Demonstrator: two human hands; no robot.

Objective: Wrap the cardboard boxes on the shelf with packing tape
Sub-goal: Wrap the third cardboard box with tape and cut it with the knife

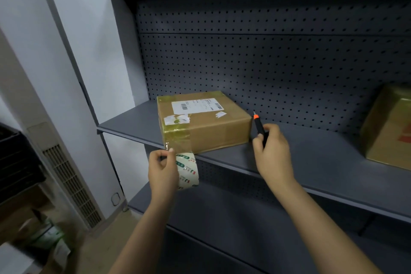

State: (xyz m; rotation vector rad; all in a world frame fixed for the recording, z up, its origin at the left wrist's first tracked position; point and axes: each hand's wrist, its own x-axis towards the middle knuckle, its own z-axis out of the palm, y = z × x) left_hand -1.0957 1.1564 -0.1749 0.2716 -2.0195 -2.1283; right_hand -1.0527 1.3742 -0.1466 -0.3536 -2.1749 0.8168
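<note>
Pinching the tape roll [188, 170] w/ left hand [163, 171], gripping a cutter [259, 128] w/ right hand [272, 153], the person faces a box [203, 121] prob. light, stiff, best steadied on top.

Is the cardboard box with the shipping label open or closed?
Closed. The cardboard box has its top lying flat, with glossy packing tape wrapped around its left end.

your left hand [163, 171] and right hand [272, 151] are bare; your left forearm [142, 236] and right forearm [322, 224] are bare too, from wrist to the view's bottom edge.
</note>
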